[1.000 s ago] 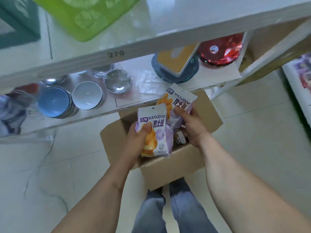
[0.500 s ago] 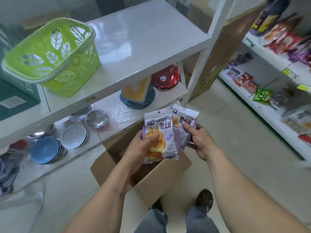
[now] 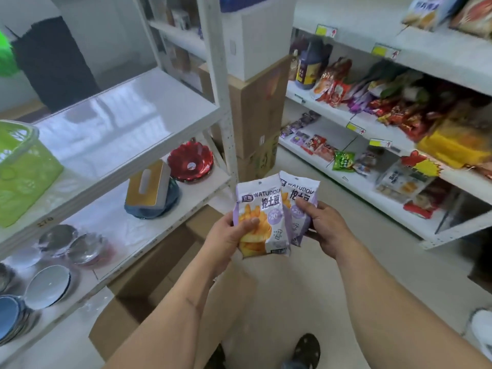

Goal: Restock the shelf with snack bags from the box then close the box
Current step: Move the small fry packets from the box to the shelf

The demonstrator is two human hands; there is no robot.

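Snack bags, one gripped in the left hand [image 3: 226, 238] and one pinched in the right hand [image 3: 323, 225], sit above the box [image 3: 149, 278]; advise carrying both upright to the snack shelf [image 3: 354, 179], seated face-out.

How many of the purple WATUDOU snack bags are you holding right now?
2. One purple-and-white foil snack bag is gripped in the left hand; the other, partly behind it, is in the right hand. More could be hidden behind them.

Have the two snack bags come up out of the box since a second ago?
Yes. The two snack bags, gripped by the left hand and right hand, now sit above and right of the box.
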